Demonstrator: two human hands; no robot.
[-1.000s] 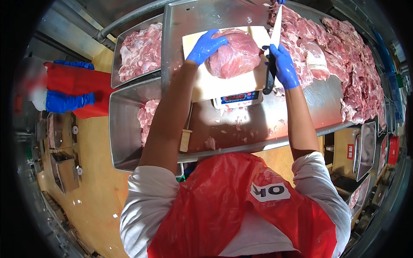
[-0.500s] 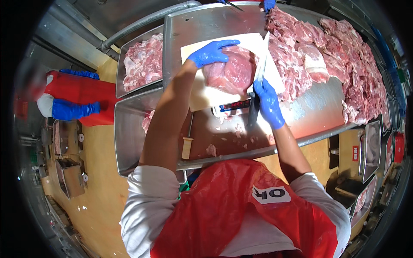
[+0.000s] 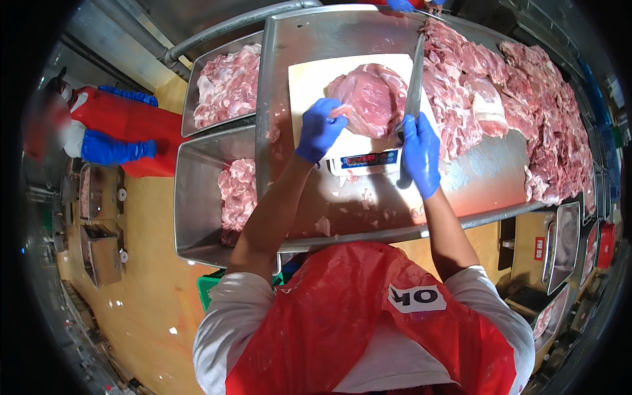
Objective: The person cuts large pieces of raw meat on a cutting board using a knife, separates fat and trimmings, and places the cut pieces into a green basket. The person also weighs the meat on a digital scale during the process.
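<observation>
1. On the cutting board, a raw meat piece is resting; the left hand is pinching its left edge.
2. At the board's near-right corner, the right hand, apart, is gripping a long knife.
3. Slick, slipping meat could be causing a glove cut.

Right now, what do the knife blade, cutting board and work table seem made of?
Knife blade: probably steel, given its smooth grey sheen. Cutting board: perhaps plastic, pale, even and seemingly matte, no grain discernible. Work table: likely stainless steel, grey with bright reflections.
</observation>
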